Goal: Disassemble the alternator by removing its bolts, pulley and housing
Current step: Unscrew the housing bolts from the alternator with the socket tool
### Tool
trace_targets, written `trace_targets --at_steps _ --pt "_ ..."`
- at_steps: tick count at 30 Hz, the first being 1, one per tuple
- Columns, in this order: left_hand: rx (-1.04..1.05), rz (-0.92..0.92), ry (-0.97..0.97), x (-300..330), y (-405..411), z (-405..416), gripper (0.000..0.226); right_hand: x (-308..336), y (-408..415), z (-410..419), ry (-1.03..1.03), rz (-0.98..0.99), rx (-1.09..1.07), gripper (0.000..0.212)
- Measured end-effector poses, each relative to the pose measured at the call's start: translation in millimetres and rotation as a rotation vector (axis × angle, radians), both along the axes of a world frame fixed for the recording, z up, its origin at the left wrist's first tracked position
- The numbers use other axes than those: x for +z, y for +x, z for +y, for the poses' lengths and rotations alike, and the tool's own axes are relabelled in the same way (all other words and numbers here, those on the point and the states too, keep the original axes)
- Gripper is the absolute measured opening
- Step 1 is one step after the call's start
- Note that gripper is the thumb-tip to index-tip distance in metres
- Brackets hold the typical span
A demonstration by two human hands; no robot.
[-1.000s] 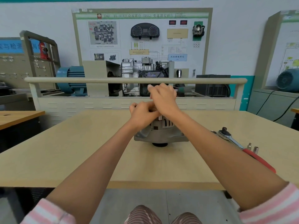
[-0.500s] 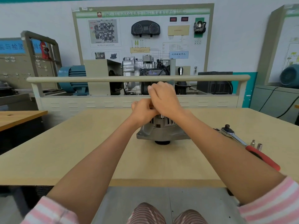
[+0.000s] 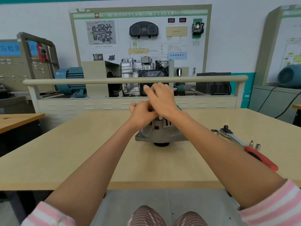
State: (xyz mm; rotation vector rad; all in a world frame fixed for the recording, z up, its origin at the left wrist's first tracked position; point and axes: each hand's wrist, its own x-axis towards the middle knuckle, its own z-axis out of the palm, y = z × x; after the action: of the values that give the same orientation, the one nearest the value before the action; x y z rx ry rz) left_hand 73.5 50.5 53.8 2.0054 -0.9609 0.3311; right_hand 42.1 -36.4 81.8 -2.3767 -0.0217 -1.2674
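Note:
The silver alternator (image 3: 161, 134) stands on the wooden table (image 3: 97, 157), with its black pulley (image 3: 160, 144) underneath. My left hand (image 3: 141, 114) curls at the top of the alternator and pinches something small there. My right hand (image 3: 160, 98) sits just above it with fingers curled. A sliver of green (image 3: 178, 108) shows by the right wrist, like a tool handle. A short silver shaft (image 3: 160, 118) runs from under the hands into the housing. The alternator's top is hidden by both hands.
A ratchet wrench with a red handle (image 3: 241, 142) lies to the right of the alternator, with a socket (image 3: 215, 131) beside its head and two small sockets (image 3: 254, 144) near the handle. A training bench with a long rail (image 3: 114, 81) stands behind the table.
Both hands stay on top of the alternator in nearly the same pose. Only the camera view has shifted slightly.

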Motion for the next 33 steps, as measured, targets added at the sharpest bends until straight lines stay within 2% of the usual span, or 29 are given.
trace_targets --at_steps 3,5,9,12,14,20,25,26,28,29,31,33 --pt "-0.091 0.078 -0.038 -1 -1 1 0.011 5 0 -5 0.447 0.018 0.294 0.051" --pt "-0.097 0.089 -0.027 1 -3 2 0.02 9 4 -8 0.674 0.03 0.464 0.058" --pt "-0.107 0.084 0.011 1 0 3 0.023 16 10 -9 0.926 0.05 0.686 0.069" --pt "-0.068 0.076 0.002 1 1 2 0.018 17 13 -9 0.969 0.057 0.717 0.07" --pt "-0.074 0.086 -0.003 1 0 1 0.021 15 13 -6 0.917 0.052 0.665 0.067" --pt "-0.08 0.1 0.005 3 -2 3 0.01 8 13 5 0.745 -0.044 0.464 0.056" --pt "0.023 0.028 0.018 1 3 1 0.031 0 4 11 0.393 -0.132 0.257 0.05" --pt "0.064 -0.006 0.045 1 4 -1 0.033 -1 2 12 0.243 -0.121 0.15 0.044" --pt "0.15 -0.067 0.142 2 6 -5 0.035 -6 1 17 -0.105 -0.053 -0.247 0.033" --pt "0.167 -0.073 0.157 2 8 -6 0.036 -8 1 19 -0.209 -0.018 -0.433 0.032" --pt "0.179 -0.072 0.134 2 8 -8 0.038 -12 -1 24 -0.227 0.039 -0.629 0.039" --pt "0.188 -0.079 0.113 1 7 -7 0.039 -14 -3 25 -0.185 0.027 -0.637 0.045"
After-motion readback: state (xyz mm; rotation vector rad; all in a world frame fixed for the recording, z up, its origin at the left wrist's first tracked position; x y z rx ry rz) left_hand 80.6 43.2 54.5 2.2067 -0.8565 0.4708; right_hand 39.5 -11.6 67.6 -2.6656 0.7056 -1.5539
